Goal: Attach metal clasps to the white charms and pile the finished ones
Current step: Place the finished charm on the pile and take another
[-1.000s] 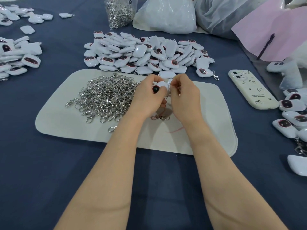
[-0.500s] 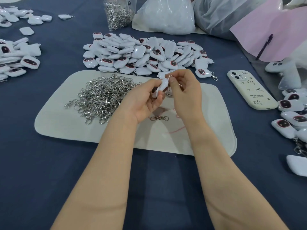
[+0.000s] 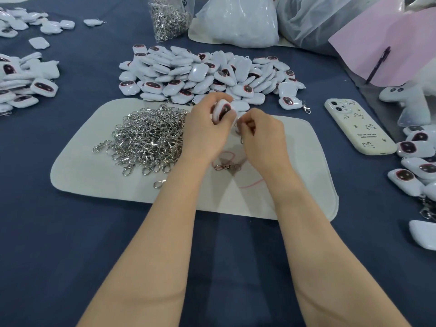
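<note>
My left hand [image 3: 207, 128] grips a white charm [image 3: 221, 110] with a dark oval face, held above the pale mat [image 3: 99, 175]. Beside it, my right hand [image 3: 262, 135] pinches a small metal clasp [image 3: 239, 128] that hangs from the charm's edge. A heap of silver clasps [image 3: 148, 138] lies on the mat to the left of my hands. One loose clasp [image 3: 226, 166] lies on the mat under my wrists. Behind the mat spreads a big pile of white charms [image 3: 200, 74].
More charms lie at the far left [image 3: 26, 83] and along the right edge [image 3: 415, 159], some with clasps. A white phone [image 3: 358, 126] lies right of the mat. A bag of clasps [image 3: 168, 17], white plastic bags [image 3: 238, 20] and a pink sheet with a pen [image 3: 379, 62] stand at the back.
My left hand turned the charm so its dark face shows and lifted it slightly. My right hand dropped lower, and the clasp now hangs below the charm.
</note>
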Action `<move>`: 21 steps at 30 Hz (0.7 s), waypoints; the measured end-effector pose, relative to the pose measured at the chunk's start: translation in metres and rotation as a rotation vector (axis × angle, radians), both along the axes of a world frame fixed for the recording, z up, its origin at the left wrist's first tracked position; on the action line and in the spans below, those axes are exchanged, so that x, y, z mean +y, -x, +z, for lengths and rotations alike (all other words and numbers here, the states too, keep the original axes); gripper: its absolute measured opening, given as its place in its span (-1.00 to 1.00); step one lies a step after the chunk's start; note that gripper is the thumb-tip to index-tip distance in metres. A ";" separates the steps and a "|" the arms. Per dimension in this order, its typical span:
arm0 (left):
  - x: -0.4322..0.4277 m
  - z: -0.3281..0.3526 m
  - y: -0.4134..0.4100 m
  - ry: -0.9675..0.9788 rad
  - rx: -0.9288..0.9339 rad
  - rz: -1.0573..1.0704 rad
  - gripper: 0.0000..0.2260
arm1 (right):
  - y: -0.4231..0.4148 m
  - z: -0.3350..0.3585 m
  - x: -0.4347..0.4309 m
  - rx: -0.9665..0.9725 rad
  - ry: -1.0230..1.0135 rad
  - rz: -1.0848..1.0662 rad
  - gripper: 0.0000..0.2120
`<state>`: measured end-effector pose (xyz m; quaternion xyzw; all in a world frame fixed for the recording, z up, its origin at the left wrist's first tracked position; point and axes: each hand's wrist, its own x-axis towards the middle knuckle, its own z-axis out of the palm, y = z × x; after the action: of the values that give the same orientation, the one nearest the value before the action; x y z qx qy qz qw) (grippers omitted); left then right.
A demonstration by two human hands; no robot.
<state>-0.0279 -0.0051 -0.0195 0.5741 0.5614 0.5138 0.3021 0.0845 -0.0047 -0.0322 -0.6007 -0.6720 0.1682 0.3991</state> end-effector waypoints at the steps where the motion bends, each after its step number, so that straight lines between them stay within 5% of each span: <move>1: -0.001 -0.002 -0.001 -0.045 0.134 0.000 -0.82 | -0.001 -0.001 0.000 -0.033 0.024 0.010 -0.87; 3: 0.000 -0.006 -0.002 -0.055 0.195 0.010 -0.84 | 0.000 -0.003 0.000 -0.032 0.050 0.006 -0.87; 4: 0.001 -0.006 -0.003 -0.007 0.075 0.012 -0.87 | 0.000 -0.003 0.000 0.014 0.058 -0.001 -0.88; 8: 0.005 0.001 0.000 0.417 -0.876 -0.017 -0.93 | 0.002 0.002 0.001 0.303 0.083 0.015 -0.90; 10: 0.007 0.000 0.004 0.521 -1.146 -0.032 -0.88 | 0.004 0.004 0.000 0.421 0.038 0.011 -0.93; 14: 0.004 0.000 0.004 0.616 -1.251 -0.126 -0.90 | 0.007 0.006 -0.003 0.569 -0.057 -0.023 -0.85; 21: 0.006 -0.001 0.005 0.665 -1.274 -0.149 -0.79 | 0.009 0.004 -0.003 0.523 -0.089 -0.030 -0.84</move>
<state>-0.0327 0.0010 -0.0202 0.0774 0.3623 0.5287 0.7637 0.0758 -0.0074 -0.0282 -0.5284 -0.5438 0.2821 0.5878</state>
